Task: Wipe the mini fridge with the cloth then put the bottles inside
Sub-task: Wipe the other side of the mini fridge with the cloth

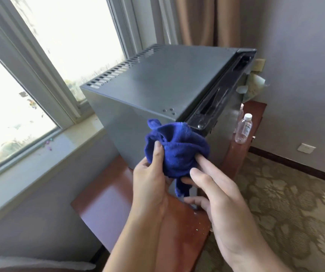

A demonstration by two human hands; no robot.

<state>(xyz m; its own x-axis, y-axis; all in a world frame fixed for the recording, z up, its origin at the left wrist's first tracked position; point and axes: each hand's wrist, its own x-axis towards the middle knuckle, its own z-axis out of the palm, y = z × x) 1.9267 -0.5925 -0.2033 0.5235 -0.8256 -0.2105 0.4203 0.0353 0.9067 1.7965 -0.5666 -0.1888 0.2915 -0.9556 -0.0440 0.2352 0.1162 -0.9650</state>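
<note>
A grey mini fridge stands on a reddish wooden table, its door shut and facing right. A bunched blue cloth is held in front of the fridge's near corner. My left hand grips the cloth from the left, thumb on top. My right hand pinches its lower right side with fingers and thumb. A clear plastic bottle with a white cap stands on the table to the right of the fridge. A second bottle peeks out behind it, mostly hidden.
A window and pale sill run along the left. Curtains hang behind the fridge. Crumpled plastic wrap lies at the table's far end. Patterned carpet covers the floor on the right. A wall socket sits low on the right wall.
</note>
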